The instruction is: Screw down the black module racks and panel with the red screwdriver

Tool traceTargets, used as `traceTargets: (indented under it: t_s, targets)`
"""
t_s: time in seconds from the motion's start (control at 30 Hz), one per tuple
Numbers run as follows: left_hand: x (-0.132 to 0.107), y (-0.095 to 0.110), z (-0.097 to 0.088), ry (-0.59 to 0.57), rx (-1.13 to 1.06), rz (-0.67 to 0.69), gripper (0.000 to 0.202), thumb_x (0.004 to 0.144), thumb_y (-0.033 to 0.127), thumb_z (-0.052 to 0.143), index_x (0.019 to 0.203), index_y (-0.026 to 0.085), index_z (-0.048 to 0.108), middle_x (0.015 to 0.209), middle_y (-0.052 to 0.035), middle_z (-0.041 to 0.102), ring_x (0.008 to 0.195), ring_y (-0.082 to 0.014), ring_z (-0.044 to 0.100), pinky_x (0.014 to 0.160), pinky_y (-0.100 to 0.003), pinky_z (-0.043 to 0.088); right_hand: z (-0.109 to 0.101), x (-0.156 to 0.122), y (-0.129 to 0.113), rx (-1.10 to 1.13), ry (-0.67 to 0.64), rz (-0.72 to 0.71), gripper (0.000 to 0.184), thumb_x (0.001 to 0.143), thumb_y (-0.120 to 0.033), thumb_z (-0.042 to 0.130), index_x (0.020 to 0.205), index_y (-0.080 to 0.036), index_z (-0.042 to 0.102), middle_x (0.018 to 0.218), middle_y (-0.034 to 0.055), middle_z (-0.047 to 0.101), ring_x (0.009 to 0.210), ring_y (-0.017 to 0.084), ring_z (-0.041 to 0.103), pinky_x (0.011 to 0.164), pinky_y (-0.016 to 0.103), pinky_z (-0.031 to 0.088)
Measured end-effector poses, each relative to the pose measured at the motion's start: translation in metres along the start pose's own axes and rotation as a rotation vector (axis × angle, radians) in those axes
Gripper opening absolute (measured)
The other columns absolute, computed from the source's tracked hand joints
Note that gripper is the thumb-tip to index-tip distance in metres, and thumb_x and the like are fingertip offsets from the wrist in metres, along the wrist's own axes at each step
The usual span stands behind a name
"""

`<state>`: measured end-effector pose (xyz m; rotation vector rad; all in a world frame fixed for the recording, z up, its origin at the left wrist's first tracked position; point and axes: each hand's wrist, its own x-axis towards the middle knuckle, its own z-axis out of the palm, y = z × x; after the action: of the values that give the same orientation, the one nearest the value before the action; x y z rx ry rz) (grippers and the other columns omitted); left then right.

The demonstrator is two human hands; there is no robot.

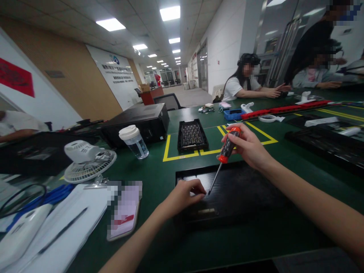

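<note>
Right hand: we had it clenched around the red-and-black handle of the screwdriver, which tilted down and to the left.
Screwdriver tip: the thin steel shaft ended on the near-left part of the black panel, just beside our left fingertips.
Left hand: curled, fingertips pressed on the panel's surface; we could not tell whether they pinched a small part, too small to see.
Black panel: flat, rectangular, matt and dark, lying on the tabletop directly before us, with a pale recessed strip near its front edge.
Step in hand: by our judgement, working a small fastener at the panel's left side.
Next move calls for: we judged a steady upright shaft, a light turn, and the left hand bracing the panel.
Bit tray: black plastic, rectangular, rows of small metal pieces, set inside yellow tape lines.
Cup: clear, white lid, left of the tray.
Fan: white, round wire grille, lying tilted at far left.
Clipboard: white paper, a pen lying on it.
Other people: seated at the far end of the tabletop, their hands well apart from ours.
</note>
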<state>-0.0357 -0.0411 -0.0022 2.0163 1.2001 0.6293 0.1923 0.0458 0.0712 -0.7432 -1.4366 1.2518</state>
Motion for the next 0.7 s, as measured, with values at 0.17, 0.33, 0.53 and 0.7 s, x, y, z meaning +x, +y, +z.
traceTargets:
  t_s: [0.17,0.33,0.53,0.7]
  targets:
    - [-0.008,-0.006,-0.009,0.085,-0.229,-0.136,0.019,0.078,0.026,0.065,0.094,0.017,0.070,0.094,-0.0042,0.071,0.086,-0.0170,0.064,0.078,-0.028,0.049,0.002,-0.005,-0.006,0.089,-0.008,-0.133,0.028,0.080,-0.035,0.062,0.102,-0.025,0.047,0.083,-0.0003,0.061,0.062,0.013,0.063,0.045,0.021,0.044]
    - [-0.010,-0.015,-0.004,0.112,-0.421,-0.185,0.016,0.070,0.023,0.071,0.083,0.015,0.071,0.087,-0.0042,0.071,0.081,-0.0174,0.064,0.077,-0.029,0.049,0.008,-0.013,-0.011,0.090,-0.022,-0.230,0.029,0.082,-0.038,0.059,0.104,-0.027,0.044,0.091,0.0020,0.063,0.066,0.016,0.064,0.049,0.026,0.047]
    - [-0.012,-0.009,-0.006,0.110,-0.609,-0.186,0.013,0.068,0.020,0.071,0.080,0.014,0.069,0.069,-0.0007,0.069,0.064,-0.0131,0.062,0.069,-0.027,0.050,0.013,-0.021,-0.015,0.054,-0.016,-0.260,0.033,0.079,-0.043,0.061,0.104,-0.029,0.044,0.098,0.0047,0.063,0.081,0.023,0.066,0.057,0.033,0.052]
    - [-0.013,-0.013,-0.005,0.140,-0.642,-0.177,0.014,0.067,0.018,0.072,0.081,0.014,0.070,0.070,-0.0003,0.070,0.064,-0.0129,0.063,0.069,-0.027,0.050,0.014,-0.026,-0.015,-0.005,0.002,-0.280,0.036,0.079,-0.046,0.060,0.107,-0.031,0.043,0.100,0.0066,0.062,0.087,0.026,0.065,0.059,0.037,0.053]
